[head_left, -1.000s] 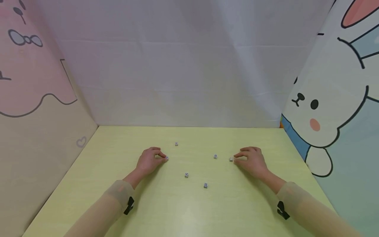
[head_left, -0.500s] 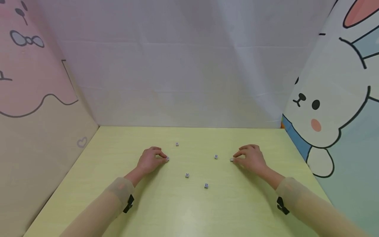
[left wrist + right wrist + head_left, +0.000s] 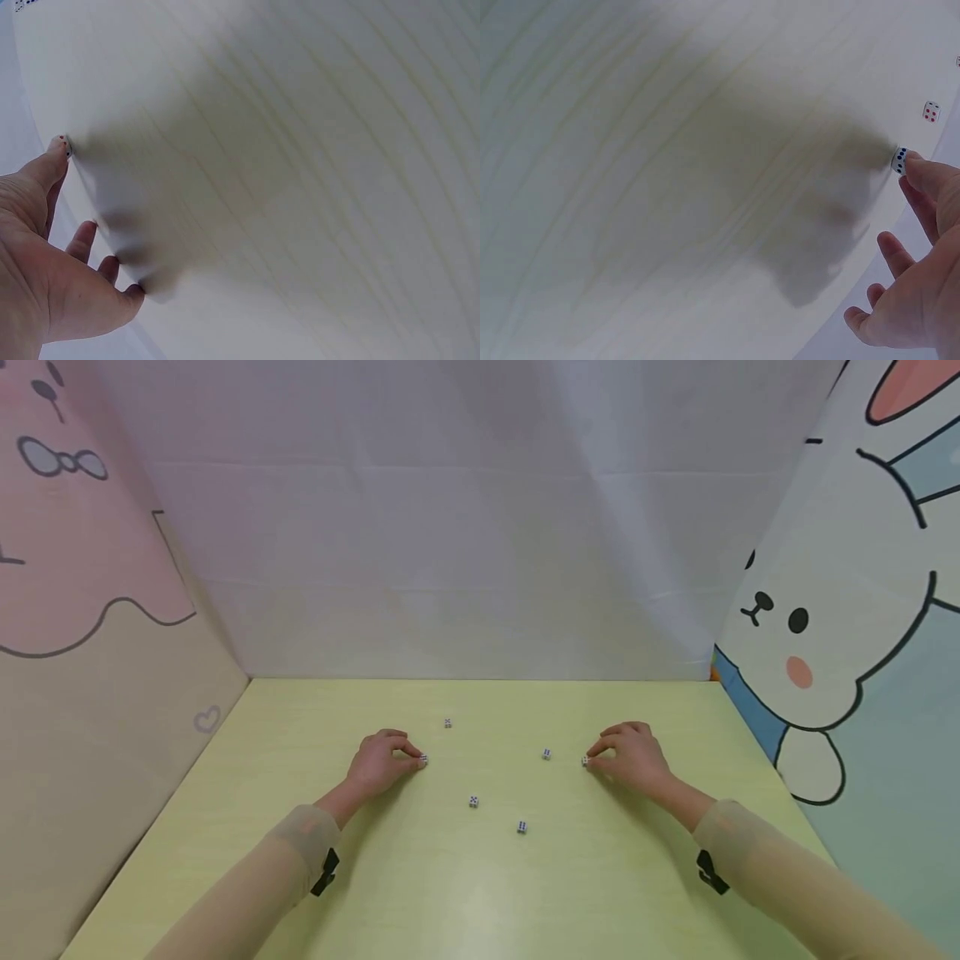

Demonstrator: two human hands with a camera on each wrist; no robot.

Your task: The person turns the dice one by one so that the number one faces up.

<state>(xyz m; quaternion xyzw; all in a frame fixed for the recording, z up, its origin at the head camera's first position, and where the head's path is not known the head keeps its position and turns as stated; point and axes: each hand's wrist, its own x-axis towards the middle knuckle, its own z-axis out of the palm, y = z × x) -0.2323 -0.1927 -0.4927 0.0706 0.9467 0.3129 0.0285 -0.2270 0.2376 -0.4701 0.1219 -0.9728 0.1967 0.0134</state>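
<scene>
My left hand pinches a small white die between thumb and index finger, at the left of the scattered dice. In the left wrist view that die shows at the fingertips of the hand, partly covered. On the right, the thumb and index finger of my right hand pinch another die. The right wrist view shows this die with dark pips facing the camera, held by the hand. Its far side is hidden by the thumb.
Several loose dice lie between the hands: one at the back, one near the right hand, and two nearer the front, at left and right. A white curtain stands behind the yellow table, with printed panels at both sides.
My right hand has shifted slightly to the left and its thumb and index finger have closed on the die beside it. The left hand keeps its pinch.
</scene>
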